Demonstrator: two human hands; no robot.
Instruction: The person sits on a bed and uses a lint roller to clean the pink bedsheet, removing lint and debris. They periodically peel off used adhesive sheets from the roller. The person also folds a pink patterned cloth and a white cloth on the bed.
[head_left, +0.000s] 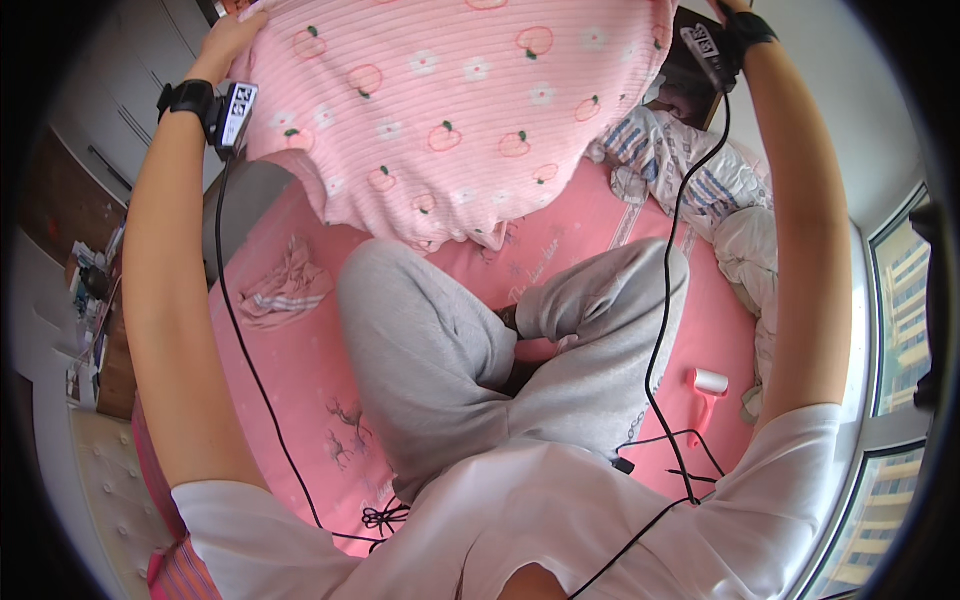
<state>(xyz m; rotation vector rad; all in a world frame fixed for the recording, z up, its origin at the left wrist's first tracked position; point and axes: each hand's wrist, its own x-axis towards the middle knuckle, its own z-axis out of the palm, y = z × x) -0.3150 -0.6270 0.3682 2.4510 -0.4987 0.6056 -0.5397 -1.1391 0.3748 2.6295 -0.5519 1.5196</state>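
A pink ribbed plush cloth (435, 112) printed with peaches and white flowers hangs spread out in front of me, above the bed. My left hand (234, 36) grips its upper left edge. At the upper right, my right hand (724, 9) is raised beside the cloth's other side; its fingers are cut off by the frame's top, so its hold cannot be seen. The lower hem droops just past my knees, folded at the bottom. A wrist device with a black cable is strapped to each arm.
I sit cross-legged on a pink bed sheet (292, 405). A crumpled pink garment (289, 289) lies to the left. At right are a lint roller (705, 401) and bunched bedding (675, 169) along the window wall. Black cables (660, 375) run beside both arms.
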